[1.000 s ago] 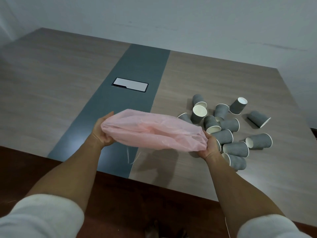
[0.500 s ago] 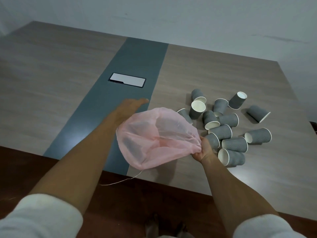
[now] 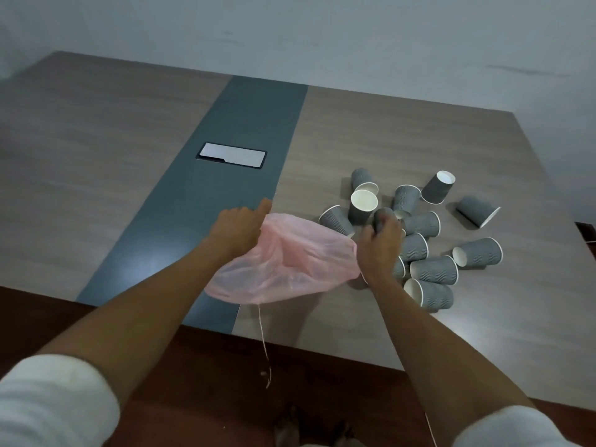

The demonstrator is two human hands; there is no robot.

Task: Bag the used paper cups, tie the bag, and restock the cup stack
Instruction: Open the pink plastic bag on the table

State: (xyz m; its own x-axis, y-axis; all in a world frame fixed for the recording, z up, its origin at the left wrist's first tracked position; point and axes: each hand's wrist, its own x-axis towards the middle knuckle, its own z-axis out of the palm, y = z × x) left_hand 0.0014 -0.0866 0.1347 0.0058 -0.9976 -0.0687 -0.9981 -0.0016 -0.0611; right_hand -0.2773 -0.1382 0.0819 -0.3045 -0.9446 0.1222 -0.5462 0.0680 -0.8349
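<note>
A thin pink plastic bag (image 3: pixel 283 269) hangs open over the table's near edge between my hands. My left hand (image 3: pixel 237 227) grips its left rim. My right hand (image 3: pixel 380 246) is at the bag's right rim, its fingers curled around a dark grey paper cup (image 3: pixel 383 216) at the edge of the pile. I cannot tell whether it also pinches the bag. Several grey ribbed paper cups (image 3: pixel 433 274) with white insides lie tipped over right of the bag; one cup (image 3: pixel 363 204) stands upright. A thin drawstring (image 3: pixel 263 337) dangles from the bag.
The wood-grain table (image 3: pixel 403 130) has a grey centre strip (image 3: pixel 245 124) with a silver cable-box lid (image 3: pixel 232 155). A pale wall runs behind it. Dark reddish floor (image 3: pixel 193 382) lies below the near edge, with my feet just showing.
My left hand has come back from reaching forward and taken the bag's left rim. My right hand has shifted up toward the pile and closed on a cup. The bag's mouth is spread wider.
</note>
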